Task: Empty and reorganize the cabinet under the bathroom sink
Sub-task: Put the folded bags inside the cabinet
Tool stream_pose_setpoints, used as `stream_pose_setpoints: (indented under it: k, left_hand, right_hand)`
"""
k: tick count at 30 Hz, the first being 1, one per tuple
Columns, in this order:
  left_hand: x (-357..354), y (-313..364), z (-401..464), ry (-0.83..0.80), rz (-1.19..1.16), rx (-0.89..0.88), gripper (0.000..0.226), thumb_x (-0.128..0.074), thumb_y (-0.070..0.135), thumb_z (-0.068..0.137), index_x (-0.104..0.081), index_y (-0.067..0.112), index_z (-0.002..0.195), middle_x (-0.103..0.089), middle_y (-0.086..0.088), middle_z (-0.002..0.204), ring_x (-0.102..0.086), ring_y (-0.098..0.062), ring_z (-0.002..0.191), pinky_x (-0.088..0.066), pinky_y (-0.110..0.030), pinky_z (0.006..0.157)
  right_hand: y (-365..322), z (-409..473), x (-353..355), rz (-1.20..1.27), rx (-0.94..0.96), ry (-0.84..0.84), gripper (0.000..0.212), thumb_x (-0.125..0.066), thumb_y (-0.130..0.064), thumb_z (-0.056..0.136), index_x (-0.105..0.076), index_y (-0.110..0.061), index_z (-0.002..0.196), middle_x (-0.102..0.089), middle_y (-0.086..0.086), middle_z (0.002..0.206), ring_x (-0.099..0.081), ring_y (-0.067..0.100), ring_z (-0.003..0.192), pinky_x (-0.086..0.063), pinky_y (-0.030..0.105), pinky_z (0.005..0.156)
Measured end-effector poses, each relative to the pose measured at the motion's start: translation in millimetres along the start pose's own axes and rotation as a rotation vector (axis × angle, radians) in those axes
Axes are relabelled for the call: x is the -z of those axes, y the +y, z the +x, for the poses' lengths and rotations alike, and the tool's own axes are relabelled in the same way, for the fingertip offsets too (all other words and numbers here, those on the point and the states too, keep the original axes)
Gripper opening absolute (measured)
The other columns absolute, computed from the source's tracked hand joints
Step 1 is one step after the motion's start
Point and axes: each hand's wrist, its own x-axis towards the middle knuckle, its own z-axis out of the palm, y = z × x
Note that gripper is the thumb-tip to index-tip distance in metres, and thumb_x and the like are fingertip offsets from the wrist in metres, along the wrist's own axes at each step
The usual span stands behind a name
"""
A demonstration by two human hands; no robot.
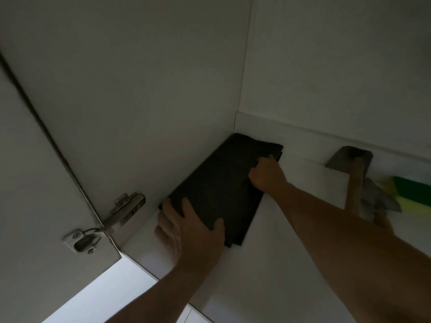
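A dark folded cloth (217, 183) lies flat on the white cabinet floor (268, 252), pushed into the back left corner against the side wall. My left hand (189, 231) rests on the cloth's near end, fingers spread, thumb and forefinger on the fabric and the other fingers on the floor beside it. My right hand (268, 173) reaches in from the right and curls its fingers over the cloth's far right edge, gripping the folded layers there.
The cabinet door (35, 183) stands open at the left on a metal hinge (123, 210). At the right are a green and yellow sponge (412, 190), a crumpled grey rag (377, 201) and a dark grey object (345, 159) by the back wall.
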Motion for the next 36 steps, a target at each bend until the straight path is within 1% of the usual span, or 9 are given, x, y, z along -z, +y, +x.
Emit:
stream_pose_setpoints:
  k: [1, 2, 3, 4, 7, 10, 22, 28, 36]
  left_hand:
    - [-4.6, -6.1, -0.2, 0.004, 0.049, -0.052, 0.094, -0.037, 0.074, 0.081, -0.014, 0.017, 0.152, 0.003, -0.016, 0.155, -0.002, -0.037, 0.143, -0.007, -0.049, 0.116]
    - [-6.7, -10.2, 0.1, -0.007, 0.111, -0.095, 0.1, -0.018, 0.08, 0.077, -0.007, 0.017, 0.154, 0.009, -0.016, 0.157, 0.006, -0.037, 0.145, -0.001, -0.05, 0.117]
    - [-8.2, -13.5, 1.3, -0.026, 0.167, -0.131, 0.105, -0.001, 0.081, 0.071, -0.001, 0.017, 0.155, 0.014, -0.015, 0.158, 0.012, -0.036, 0.146, 0.004, -0.05, 0.117]
    - [-8.2, -15.4, 2.5, -0.042, 0.203, -0.161, 0.109, 0.01, 0.08, 0.066, 0.005, 0.017, 0.154, 0.018, -0.015, 0.158, 0.017, -0.035, 0.146, 0.007, -0.05, 0.117]
    - [-10.9, -19.1, 4.9, -0.091, 0.249, -0.214, 0.113, 0.018, 0.084, 0.063, 0.013, 0.016, 0.153, 0.022, -0.014, 0.159, 0.024, -0.033, 0.145, 0.009, -0.054, 0.117]
    - [-14.1, -21.5, 5.7, -0.147, 0.276, -0.236, 0.11, 0.011, 0.086, 0.067, 0.015, 0.016, 0.152, 0.018, -0.012, 0.16, 0.021, -0.032, 0.146, 0.006, -0.058, 0.117]
    - [-7.6, -25.6, 1.0, -0.21, 0.27, -0.261, 0.118, -0.014, 0.093, 0.069, 0.019, 0.016, 0.151, 0.026, -0.013, 0.158, 0.025, -0.034, 0.144, 0.01, -0.057, 0.116]
    - [-8.3, -27.5, 2.5, -0.216, 0.305, -0.294, 0.12, -0.014, 0.095, 0.067, 0.018, 0.015, 0.151, 0.023, -0.015, 0.158, 0.023, -0.036, 0.145, 0.009, -0.058, 0.116]
    - [-8.8, -31.2, 9.4, -0.235, 0.292, -0.306, 0.121, -0.018, 0.095, 0.067, 0.017, 0.016, 0.152, 0.022, -0.014, 0.159, 0.023, -0.036, 0.145, 0.01, -0.057, 0.116]
  right_hand:
    - [0.3, -1.2, 0.8, -0.091, -0.016, -0.038, 0.031, -0.036, -0.02, 0.104, -0.062, -0.003, 0.104, -0.052, 0.02, 0.129, -0.037, 0.041, 0.132, -0.019, 0.048, 0.118]
    - [0.9, -3.2, 1.0, -0.191, -0.014, -0.071, 0.043, -0.031, -0.029, 0.106, -0.049, -0.003, 0.136, -0.033, 0.019, 0.15, -0.019, 0.041, 0.144, -0.013, 0.05, 0.12]
    - [2.1, -5.0, 0.2, -0.233, -0.021, -0.086, 0.053, -0.028, -0.038, 0.106, -0.03, -0.009, 0.151, -0.015, 0.018, 0.16, -0.007, 0.04, 0.148, -0.009, 0.051, 0.121]
    - [5.0, -5.5, -2.2, -0.23, -0.035, -0.072, 0.061, -0.025, -0.047, 0.105, -0.017, -0.015, 0.156, -0.003, 0.015, 0.163, -0.002, 0.038, 0.149, -0.007, 0.052, 0.121]
    - [13.7, -8.7, -11.6, -0.27, -0.062, -0.068, 0.068, -0.016, -0.059, 0.101, -0.004, -0.024, 0.158, 0.006, 0.01, 0.165, 0.002, 0.036, 0.15, -0.002, 0.054, 0.12]
    - [17.4, -13.5, -14.4, -0.299, -0.051, -0.052, 0.069, -0.013, -0.061, 0.1, -0.002, -0.024, 0.158, 0.007, 0.01, 0.165, 0.003, 0.035, 0.151, 0.0, 0.053, 0.12]
    - [11.2, -60.9, -22.0, -0.307, -0.015, -0.038, 0.07, -0.015, -0.063, 0.099, -0.003, -0.027, 0.158, 0.007, 0.009, 0.165, 0.0, 0.034, 0.151, -0.002, 0.054, 0.12]
    - [13.2, -62.6, -25.0, -0.38, -0.001, -0.025, 0.071, -0.012, -0.065, 0.098, -0.002, -0.027, 0.158, 0.005, 0.009, 0.165, 0.0, 0.034, 0.151, -0.002, 0.054, 0.12]
    - [6.2, -85.0, -26.9, -0.303, 0.0, 0.06, 0.067, -0.017, -0.057, 0.101, -0.01, -0.021, 0.158, -0.003, 0.014, 0.164, -0.009, 0.035, 0.15, -0.007, 0.055, 0.12]
